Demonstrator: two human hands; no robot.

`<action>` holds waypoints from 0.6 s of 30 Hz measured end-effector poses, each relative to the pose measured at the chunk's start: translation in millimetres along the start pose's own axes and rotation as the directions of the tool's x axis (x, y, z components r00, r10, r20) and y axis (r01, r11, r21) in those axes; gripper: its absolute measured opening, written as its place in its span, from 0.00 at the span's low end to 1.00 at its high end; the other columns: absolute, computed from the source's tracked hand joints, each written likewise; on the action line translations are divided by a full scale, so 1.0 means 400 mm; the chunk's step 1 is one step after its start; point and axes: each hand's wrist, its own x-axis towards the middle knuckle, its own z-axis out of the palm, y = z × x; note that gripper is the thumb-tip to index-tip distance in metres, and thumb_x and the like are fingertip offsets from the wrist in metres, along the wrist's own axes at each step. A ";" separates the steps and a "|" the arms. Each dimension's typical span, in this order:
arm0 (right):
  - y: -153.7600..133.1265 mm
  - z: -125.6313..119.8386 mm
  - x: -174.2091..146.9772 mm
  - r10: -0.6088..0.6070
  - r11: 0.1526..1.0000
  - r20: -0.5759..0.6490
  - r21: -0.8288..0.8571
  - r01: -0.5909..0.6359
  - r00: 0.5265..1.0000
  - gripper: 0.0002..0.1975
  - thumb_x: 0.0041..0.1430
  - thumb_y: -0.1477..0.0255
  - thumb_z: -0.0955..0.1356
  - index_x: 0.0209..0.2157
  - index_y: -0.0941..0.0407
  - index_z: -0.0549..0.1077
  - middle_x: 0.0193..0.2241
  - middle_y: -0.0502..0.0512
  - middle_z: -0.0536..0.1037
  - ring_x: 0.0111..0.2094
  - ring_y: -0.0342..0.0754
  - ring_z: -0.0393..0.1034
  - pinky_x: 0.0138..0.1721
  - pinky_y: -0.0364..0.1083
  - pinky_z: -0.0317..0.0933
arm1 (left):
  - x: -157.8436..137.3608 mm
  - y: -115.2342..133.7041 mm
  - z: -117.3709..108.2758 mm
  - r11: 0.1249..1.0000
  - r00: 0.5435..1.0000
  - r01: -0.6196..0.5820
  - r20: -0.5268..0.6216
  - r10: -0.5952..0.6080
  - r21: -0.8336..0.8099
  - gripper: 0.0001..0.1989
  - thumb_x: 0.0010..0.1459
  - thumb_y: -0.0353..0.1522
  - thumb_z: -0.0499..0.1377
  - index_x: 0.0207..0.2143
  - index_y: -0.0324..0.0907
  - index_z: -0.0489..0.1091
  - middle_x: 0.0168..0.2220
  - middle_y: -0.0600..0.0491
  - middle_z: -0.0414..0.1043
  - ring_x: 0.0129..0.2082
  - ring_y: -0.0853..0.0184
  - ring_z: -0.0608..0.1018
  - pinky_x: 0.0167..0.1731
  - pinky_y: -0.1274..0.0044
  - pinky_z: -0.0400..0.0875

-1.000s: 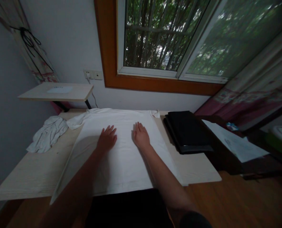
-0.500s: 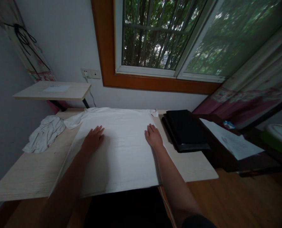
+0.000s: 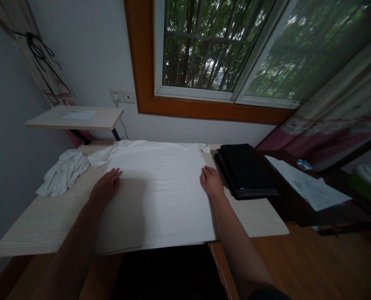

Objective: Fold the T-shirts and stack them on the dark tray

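Observation:
A white T-shirt [image 3: 169, 200] lies spread over the desk, with small creases across it and short sleeves at its far corners. My left hand [image 3: 106, 185] rests palm down at the shirt's left edge, fingers stretched forward. At the opposite edge, my right hand [image 3: 212, 181] lies on the cloth and its rim, fingers extended and slightly bent. Neither hand grips the fabric. To the left of the shirt, a crumpled white cloth [image 3: 63, 173] with small dark marks sits on the desk.
Black flat folders or cases [image 3: 244, 171] lie stacked right of the shirt. A small raised shelf [image 3: 101, 118] stands at the back left, a paper on it. Farther right is a dark surface with a paper sheet [image 3: 307, 183]. A window [image 3: 216, 54] is behind the desk.
Both hands have moved outward from the shirt's surface to its side edges, the left hand going left and the right hand going right. The view has shifted slightly.

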 end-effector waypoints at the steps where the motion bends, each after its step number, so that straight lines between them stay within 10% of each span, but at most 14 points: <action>1: 0.000 -0.003 -0.003 -0.002 1.000 -0.002 -0.002 0.002 1.000 0.22 0.69 0.70 0.60 0.57 0.60 0.76 0.59 0.63 0.75 0.61 0.57 0.65 0.64 0.54 0.59 | -0.001 0.001 0.001 1.000 1.000 -0.008 0.001 0.008 0.003 0.27 0.69 0.37 0.44 0.63 0.40 0.69 0.67 0.46 0.65 0.69 0.59 0.65 0.69 0.61 0.60; 18: -0.005 -0.051 -0.093 -0.035 0.999 -0.023 -0.007 0.034 0.999 0.19 0.68 0.71 0.62 0.57 0.58 0.75 0.55 0.63 0.75 0.57 0.56 0.67 0.63 0.54 0.60 | -0.081 0.029 -0.013 0.995 0.997 -0.057 0.053 0.052 0.082 0.27 0.72 0.39 0.43 0.66 0.42 0.65 0.70 0.47 0.60 0.71 0.55 0.60 0.69 0.57 0.56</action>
